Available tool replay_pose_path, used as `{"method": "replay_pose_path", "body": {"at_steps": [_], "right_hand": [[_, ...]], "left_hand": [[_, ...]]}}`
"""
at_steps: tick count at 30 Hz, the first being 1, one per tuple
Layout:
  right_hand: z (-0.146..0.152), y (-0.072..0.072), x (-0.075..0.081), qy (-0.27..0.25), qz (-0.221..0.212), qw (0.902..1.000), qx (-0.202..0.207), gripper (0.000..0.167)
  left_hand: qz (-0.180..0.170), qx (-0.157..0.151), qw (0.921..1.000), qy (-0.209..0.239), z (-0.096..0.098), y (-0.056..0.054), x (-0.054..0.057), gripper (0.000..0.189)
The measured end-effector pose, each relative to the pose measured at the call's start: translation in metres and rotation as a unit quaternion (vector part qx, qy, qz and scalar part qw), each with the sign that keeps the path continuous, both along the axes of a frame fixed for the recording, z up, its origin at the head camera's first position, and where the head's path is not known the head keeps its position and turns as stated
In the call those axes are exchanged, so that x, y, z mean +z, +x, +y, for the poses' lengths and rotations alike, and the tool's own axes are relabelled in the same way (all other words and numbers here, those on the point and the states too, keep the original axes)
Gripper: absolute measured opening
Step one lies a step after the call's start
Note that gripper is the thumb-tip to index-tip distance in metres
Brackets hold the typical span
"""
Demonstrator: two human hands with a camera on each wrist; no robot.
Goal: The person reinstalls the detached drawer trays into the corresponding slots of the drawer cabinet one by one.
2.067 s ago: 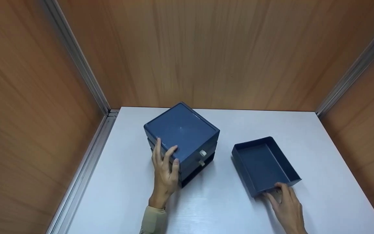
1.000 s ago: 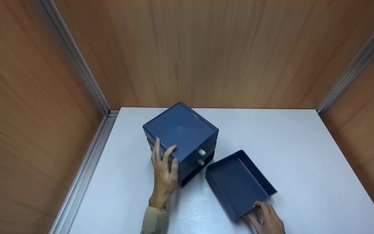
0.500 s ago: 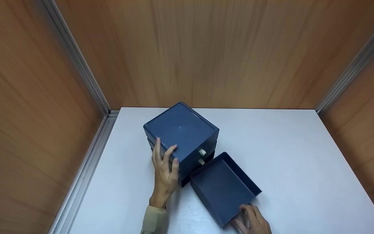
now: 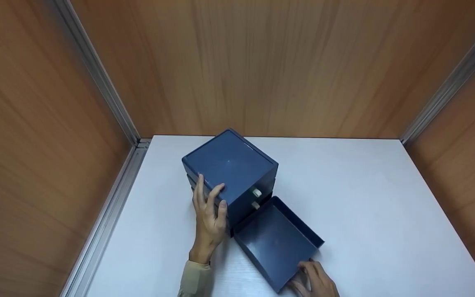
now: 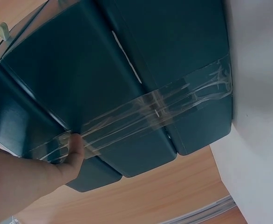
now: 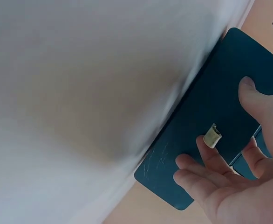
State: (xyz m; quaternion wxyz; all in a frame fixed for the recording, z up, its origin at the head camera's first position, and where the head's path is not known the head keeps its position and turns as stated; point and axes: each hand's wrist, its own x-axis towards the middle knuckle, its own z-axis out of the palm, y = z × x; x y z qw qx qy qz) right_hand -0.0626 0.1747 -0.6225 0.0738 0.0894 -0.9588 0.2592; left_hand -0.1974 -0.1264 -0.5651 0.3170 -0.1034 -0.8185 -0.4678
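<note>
A dark blue, three-tier drawer cabinet (image 4: pixel 229 165) stands on the table, turned cornerwise. Two pale pull tabs (image 4: pixel 257 192) show on its upper tiers. My left hand (image 4: pixel 208 222) rests against its near left side, fingers spread and fingertips on the top edge. In the left wrist view, the thumb touches clear tape (image 5: pixel 187 93) stretched across the tiers. A loose dark blue drawer (image 4: pixel 278 243) lies with its far end at the bottom tier's opening. My right hand (image 4: pixel 318 280) pinches the drawer's front rim; the right wrist view shows fingers beside its pull tab (image 6: pixel 212 136).
The white tabletop (image 4: pixel 377 198) extends to the right of the cabinet. Wood-grain panels (image 4: pixel 262 70) enclose the back and both sides, with metal rails (image 4: pixel 109 82) at the corners.
My right hand has brought the drawer leftward and toward the cabinet, so its far end now meets the bottom opening. The left hand and cabinet have stayed in place.
</note>
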Motion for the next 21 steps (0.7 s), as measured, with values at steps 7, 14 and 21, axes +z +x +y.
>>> {"method": "replay_pose_path", "body": {"at_steps": [7, 14, 21], "right_hand": [[-0.007, -0.013, -0.002, -0.001, 0.024, 0.9997, 0.000, 0.052], [-0.011, -0.029, -0.007, -0.015, 0.076, 0.9966, 0.029, 0.054], [-0.018, -0.043, -0.006, -0.005, 0.066, 0.9967, 0.048, 0.052]], "left_hand": [[0.002, 0.000, 1.0000, -0.002, 0.000, -0.001, -0.001, 0.045], [-0.001, -0.005, 1.0000, -0.007, 0.001, -0.001, 0.000, 0.044], [0.000, 0.000, 1.0000, -0.004, 0.001, 0.000, -0.001, 0.044]]}}
